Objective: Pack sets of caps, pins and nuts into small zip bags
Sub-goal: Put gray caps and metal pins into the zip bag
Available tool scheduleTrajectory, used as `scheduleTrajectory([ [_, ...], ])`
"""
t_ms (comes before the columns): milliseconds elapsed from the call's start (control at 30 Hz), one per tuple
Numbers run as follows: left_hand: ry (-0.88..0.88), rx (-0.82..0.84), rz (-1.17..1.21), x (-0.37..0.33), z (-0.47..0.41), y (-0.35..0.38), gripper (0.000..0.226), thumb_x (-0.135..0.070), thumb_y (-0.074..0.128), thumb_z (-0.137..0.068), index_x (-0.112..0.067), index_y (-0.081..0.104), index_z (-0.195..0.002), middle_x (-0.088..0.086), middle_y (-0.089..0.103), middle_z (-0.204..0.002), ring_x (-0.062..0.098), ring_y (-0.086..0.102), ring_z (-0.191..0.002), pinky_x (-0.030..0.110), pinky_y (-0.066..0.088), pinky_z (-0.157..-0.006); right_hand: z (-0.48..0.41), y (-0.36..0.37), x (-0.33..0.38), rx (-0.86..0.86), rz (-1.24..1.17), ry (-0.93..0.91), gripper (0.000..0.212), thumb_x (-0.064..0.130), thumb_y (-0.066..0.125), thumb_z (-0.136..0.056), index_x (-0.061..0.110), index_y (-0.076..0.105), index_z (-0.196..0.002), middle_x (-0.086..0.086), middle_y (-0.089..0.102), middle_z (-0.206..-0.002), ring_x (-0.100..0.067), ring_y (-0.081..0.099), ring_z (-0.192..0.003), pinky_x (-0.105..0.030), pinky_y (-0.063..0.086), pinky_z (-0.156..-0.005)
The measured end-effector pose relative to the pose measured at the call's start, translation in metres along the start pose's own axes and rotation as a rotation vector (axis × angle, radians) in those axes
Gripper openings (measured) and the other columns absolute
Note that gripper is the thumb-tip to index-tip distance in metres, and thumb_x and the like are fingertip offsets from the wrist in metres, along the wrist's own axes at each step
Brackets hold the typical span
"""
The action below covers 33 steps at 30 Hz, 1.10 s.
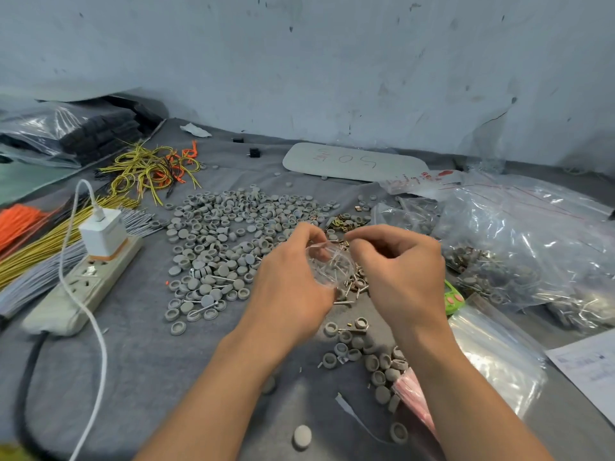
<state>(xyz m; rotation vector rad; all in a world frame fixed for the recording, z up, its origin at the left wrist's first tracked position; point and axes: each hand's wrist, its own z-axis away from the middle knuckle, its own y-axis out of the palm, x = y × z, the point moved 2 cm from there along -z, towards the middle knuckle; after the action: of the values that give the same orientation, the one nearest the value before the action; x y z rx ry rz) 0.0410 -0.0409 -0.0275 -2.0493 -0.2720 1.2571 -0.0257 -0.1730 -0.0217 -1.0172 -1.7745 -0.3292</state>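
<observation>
Both hands hold one small clear zip bag (329,266) above the table's middle. My left hand (293,277) grips its left side with curled fingers. My right hand (396,264) pinches the bag's top edge. Thin pins show through the plastic. A wide spread of grey caps (229,241) covers the grey cloth to the left and behind. Loose metal pins (352,289) lie under the bag, and small brass nuts (346,221) sit just beyond my hands. More grey caps (372,357) lie between my forearms.
A white power strip (83,284) with a charger and cable lies left, beside yellow, orange and grey wire bundles (40,247). Large bags of packed sets (519,247) fill the right. Empty zip bags (492,354), a pink-edged stack (414,394) and a green object (452,299) sit near right.
</observation>
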Motion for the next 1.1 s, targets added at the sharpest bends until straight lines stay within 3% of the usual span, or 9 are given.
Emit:
scheduleTrajectory([
  [100,-0.015,-0.085,0.027,-0.001,0.000,-0.003,0.050,-0.019,0.081,-0.074,-0.042,0.045,-0.102,-0.023,0.067,-0.099,-0.004,0.057,-0.076,0.016,0.035,-0.059,-0.007,-0.002,-0.012,0.023,0.236,0.147,0.021,0.017,0.072,-0.086,0.035,0.082,-0.085,0.020,0.074,-0.070,0.005,0.064,-0.062,-0.025,0.055,-0.067],
  [133,-0.024,-0.114,0.047,-0.001,0.000,-0.005,0.049,-0.021,0.080,-0.074,-0.041,0.045,-0.102,-0.024,0.066,-0.098,-0.005,0.057,-0.078,0.018,0.035,-0.059,-0.006,0.000,-0.016,0.120,0.363,0.174,0.020,0.018,0.071,-0.088,0.034,0.082,-0.094,0.020,0.075,-0.078,0.006,0.066,-0.071,-0.027,0.058,-0.078],
  [200,-0.045,-0.160,0.075,-0.001,-0.001,-0.007,0.050,-0.023,0.081,-0.073,-0.042,0.046,-0.103,-0.025,0.066,-0.096,-0.006,0.056,-0.082,0.016,0.034,-0.060,0.000,0.011,-0.023,0.349,0.575,0.214,0.034,0.019,0.069,-0.090,0.032,0.075,-0.121,0.011,0.077,-0.104,-0.008,0.069,-0.089,-0.030,0.057,-0.092],
  [267,-0.055,-0.177,0.083,0.001,-0.001,-0.008,0.052,-0.022,0.081,-0.072,-0.042,0.046,-0.104,-0.025,0.066,-0.096,-0.008,0.057,-0.085,0.010,0.034,-0.062,0.006,0.022,-0.027,0.528,0.744,0.181,0.049,0.012,0.065,-0.089,0.032,0.067,-0.133,0.000,0.074,-0.114,-0.019,0.065,-0.092,-0.032,0.057,-0.082],
  [367,-0.058,-0.173,0.087,0.002,0.000,-0.008,0.054,-0.020,0.082,-0.071,-0.042,0.045,-0.105,-0.025,0.066,-0.096,-0.008,0.057,-0.086,0.013,0.035,-0.064,0.008,0.028,-0.027,0.593,0.861,0.074,0.044,0.001,0.060,-0.081,0.029,0.073,-0.112,0.001,0.066,-0.095,-0.025,0.060,-0.087,-0.033,0.050,-0.067],
  [467,-0.068,-0.166,0.084,0.004,-0.001,-0.009,0.052,-0.022,0.081,-0.072,-0.040,0.046,-0.105,-0.025,0.066,-0.095,-0.003,0.059,-0.086,0.022,0.039,-0.065,0.007,0.026,-0.027,0.562,0.861,0.114,0.029,0.002,0.063,-0.080,0.026,0.073,-0.093,0.004,0.062,-0.083,-0.023,0.058,-0.077,-0.029,0.046,-0.065],
  [600,-0.076,-0.162,0.080,0.007,-0.002,-0.009,0.052,-0.022,0.081,-0.073,-0.041,0.046,-0.106,-0.025,0.065,-0.095,-0.008,0.056,-0.085,0.011,0.035,-0.065,0.006,0.025,-0.024,0.517,0.868,0.141,0.020,0.003,0.066,-0.081,0.023,0.070,-0.081,-0.002,0.071,-0.084,-0.026,0.066,-0.078,-0.030,0.049,-0.066],
  [833,-0.074,-0.142,0.055,0.006,-0.002,-0.008,0.054,-0.025,0.082,-0.072,-0.043,0.042,-0.104,-0.025,0.066,-0.096,-0.001,0.059,-0.077,0.014,0.035,-0.061,0.006,0.018,-0.020,0.528,0.918,0.164,0.017,0.011,0.068,-0.084,0.024,0.075,-0.092,-0.003,0.072,-0.090,-0.028,0.066,-0.082,-0.032,0.052,-0.069],
  [1100,-0.079,-0.137,0.037,0.007,-0.002,-0.007,0.056,-0.028,0.082,-0.072,-0.046,0.040,-0.104,-0.027,0.065,-0.096,-0.004,0.056,-0.075,0.012,0.030,-0.059,0.007,0.022,-0.016,0.524,0.974,0.160,0.014,0.008,0.067,-0.083,0.021,0.073,-0.086,-0.003,0.070,-0.082,-0.028,0.065,-0.075,-0.033,0.053,-0.065],
])
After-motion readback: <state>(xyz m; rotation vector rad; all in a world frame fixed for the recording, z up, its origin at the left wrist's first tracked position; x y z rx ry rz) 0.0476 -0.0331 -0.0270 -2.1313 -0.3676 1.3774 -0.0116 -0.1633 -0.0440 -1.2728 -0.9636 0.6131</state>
